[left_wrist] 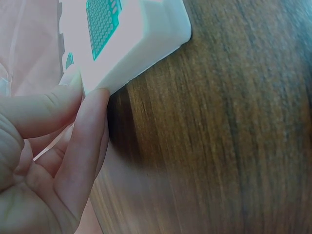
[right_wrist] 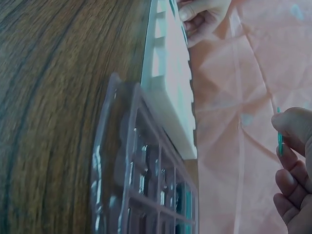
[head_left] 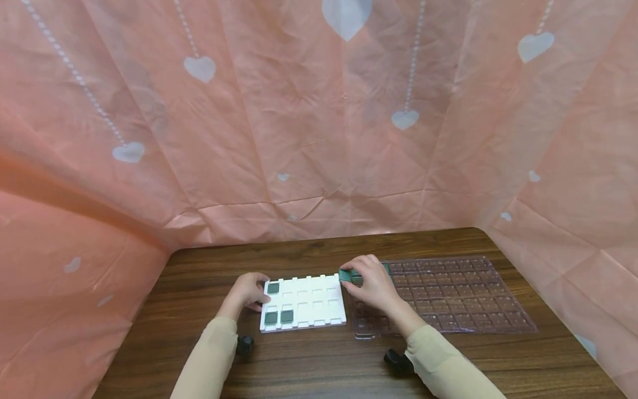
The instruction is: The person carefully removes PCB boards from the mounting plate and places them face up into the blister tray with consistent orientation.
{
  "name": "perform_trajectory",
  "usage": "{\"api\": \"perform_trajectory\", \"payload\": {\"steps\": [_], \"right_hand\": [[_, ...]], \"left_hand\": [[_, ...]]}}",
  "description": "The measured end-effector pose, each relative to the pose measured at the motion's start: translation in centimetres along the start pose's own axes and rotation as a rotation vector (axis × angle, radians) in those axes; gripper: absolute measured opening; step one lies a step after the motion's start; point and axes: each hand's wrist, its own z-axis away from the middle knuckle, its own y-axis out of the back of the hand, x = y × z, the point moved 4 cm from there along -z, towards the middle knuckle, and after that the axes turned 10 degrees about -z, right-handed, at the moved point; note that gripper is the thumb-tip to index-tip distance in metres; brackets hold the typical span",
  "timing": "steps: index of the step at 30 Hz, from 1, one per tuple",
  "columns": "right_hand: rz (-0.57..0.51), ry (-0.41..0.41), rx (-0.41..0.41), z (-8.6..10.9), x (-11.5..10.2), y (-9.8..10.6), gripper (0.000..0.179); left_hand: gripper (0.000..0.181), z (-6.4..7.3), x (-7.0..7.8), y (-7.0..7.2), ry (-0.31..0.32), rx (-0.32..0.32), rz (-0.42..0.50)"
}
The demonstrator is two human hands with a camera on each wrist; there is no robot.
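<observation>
The white tray (head_left: 303, 303) lies flat on the wooden table (head_left: 319, 360) just in front of the person, with three dark green squares (head_left: 278, 317) sitting in pockets at its left end — two in the near row, one in the far row; the other pockets look bare. The left hand (head_left: 247, 292) rests at the tray's left edge, fingers straight and pressed against the side, likely to stop it sliding. The right hand (head_left: 371, 281) is at the tray's far right corner, its fingers pinching another green square (head_left: 350, 276) by the edges, probably so the face goes untouched. Just right of the tray, nearly touching, lies a clear plastic tray (head_left: 448, 296) of many small pockets.

The left wrist view shows what the head view cannot — a fingertip (left_wrist: 95, 105) flat against the white tray's rim (left_wrist: 146, 46), and a fine grid on a green square (left_wrist: 101, 19). The right wrist view shows the clear tray's ribbed walls (right_wrist: 146, 180) edge-on, and a thin green sliver (right_wrist: 280, 139) between the fingers. Beyond hangs a pink heart-printed sheet (head_left: 319, 111).
</observation>
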Motion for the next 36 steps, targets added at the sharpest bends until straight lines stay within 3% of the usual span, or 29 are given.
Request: {"api": "perform_trajectory", "payload": {"steps": [36], "right_hand": [[0.080,-0.060,-0.089,1.8,2.3,0.8,0.029]], "left_hand": [[0.057,-0.1,0.0,0.0,0.013,-0.006,-0.010]]}}
